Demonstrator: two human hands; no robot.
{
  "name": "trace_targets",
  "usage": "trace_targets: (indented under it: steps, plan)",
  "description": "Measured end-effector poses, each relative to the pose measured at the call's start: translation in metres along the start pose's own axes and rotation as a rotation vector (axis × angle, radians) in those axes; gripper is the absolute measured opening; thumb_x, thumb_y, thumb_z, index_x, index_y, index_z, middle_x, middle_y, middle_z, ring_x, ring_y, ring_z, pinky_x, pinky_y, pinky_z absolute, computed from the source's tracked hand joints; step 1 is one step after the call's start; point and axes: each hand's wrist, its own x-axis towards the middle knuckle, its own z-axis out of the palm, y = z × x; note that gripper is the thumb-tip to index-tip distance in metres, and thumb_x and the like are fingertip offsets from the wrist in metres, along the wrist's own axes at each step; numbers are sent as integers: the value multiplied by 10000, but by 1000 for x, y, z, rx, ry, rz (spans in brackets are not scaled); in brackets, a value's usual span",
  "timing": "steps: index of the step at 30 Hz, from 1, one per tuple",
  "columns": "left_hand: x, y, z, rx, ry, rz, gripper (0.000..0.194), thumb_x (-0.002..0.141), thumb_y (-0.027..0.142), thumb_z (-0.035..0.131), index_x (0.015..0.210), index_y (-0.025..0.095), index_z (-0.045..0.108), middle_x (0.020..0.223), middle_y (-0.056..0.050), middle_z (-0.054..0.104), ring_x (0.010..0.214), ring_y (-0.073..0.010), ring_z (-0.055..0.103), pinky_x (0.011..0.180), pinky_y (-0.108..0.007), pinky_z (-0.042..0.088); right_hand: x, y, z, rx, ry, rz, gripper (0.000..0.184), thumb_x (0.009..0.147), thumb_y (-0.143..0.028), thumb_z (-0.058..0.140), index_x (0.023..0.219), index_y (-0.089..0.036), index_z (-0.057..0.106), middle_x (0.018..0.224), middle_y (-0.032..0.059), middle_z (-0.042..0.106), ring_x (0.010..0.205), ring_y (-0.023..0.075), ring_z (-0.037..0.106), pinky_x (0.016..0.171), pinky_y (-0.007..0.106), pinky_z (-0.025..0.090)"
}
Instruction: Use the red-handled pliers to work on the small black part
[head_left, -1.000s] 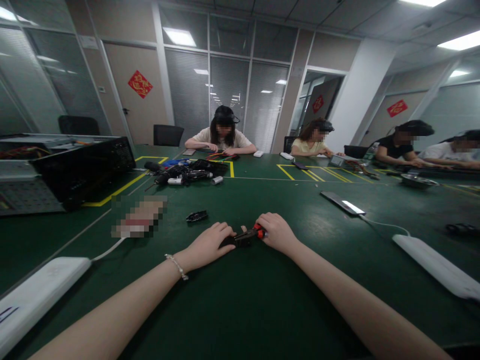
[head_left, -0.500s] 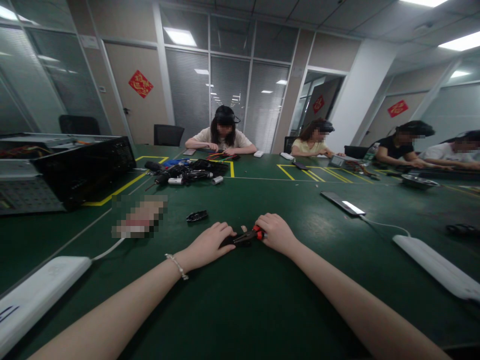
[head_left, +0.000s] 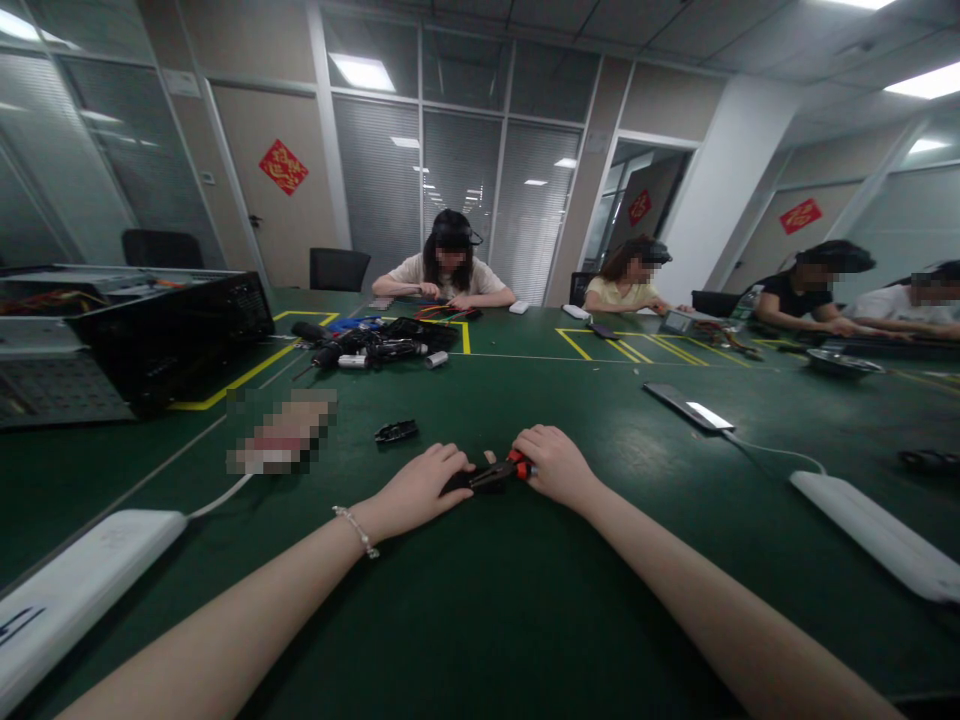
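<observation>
Head view: long green tabletop (head_left: 480, 620), dull sheen under ceiling lights (head_left: 930, 80), yellow tape (head_left: 469, 340) marking out boxes toward the far side. Left hand (head_left: 420, 482), bracelet at the wrist, lies low over the table, fingers loosely curled and closed onto a black piece (head_left: 455, 484), mostly covered. Right hand (head_left: 553, 465) is wrapped round red-handled pliers (head_left: 496, 472); their nose points at the black piece, and whether the tips bite cannot be told. Both sit at mid-table, near the wearer. Small black part (head_left: 396, 431) just beyond the left hand. Computer case (head_left: 202, 335) at far left; heap of tools and parts (head_left: 379, 345) beside it. White power banks flank the arms, one left (head_left: 97, 565), one right (head_left: 870, 525), the latter cabled to a phone (head_left: 679, 403). Four people in headgear work across the table. Behind: blinds in glass partitions (head_left: 457, 180), a door (head_left: 289, 225) with a red diamond sign (head_left: 283, 167).
</observation>
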Motion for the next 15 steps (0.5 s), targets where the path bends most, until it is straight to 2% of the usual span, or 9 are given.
trace_targets:
  steps: [15]
  plan:
    - [0, 0, -1, -1, -9, -8, 207, 826, 323, 496, 1001, 215, 481, 990, -25, 492, 902, -185, 467, 756, -294, 397, 1, -3, -4, -32, -33, 14, 163, 660, -110, 510, 807, -167, 552, 811, 47, 574, 743, 158, 468, 671, 266, 317]
